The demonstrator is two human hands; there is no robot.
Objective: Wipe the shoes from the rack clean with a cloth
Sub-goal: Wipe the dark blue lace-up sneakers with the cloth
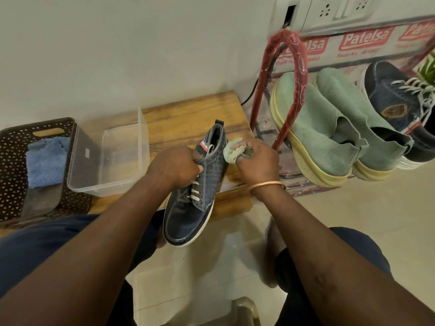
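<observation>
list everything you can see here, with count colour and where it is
held shoe: 1, dark blue, white sole, between both hands
green cloth: 1, pale green, against the held shoe's side
green shoes: 2, pale green, yellow soles, on the rack
racked shoe: 1, dark blue, right of the green shoes
rack: 1, red, right of the bench
bench: 1, wood brown, by the wall
tub: 1, clear, on the bench
basket: 1, dark brown, left of the tub
blue cloth: 1, blue, in the basket
socket panel: 1, white, wall above rack
left hand: 1, grips the held shoe
right hand: 1, holds the green cloth
</observation>
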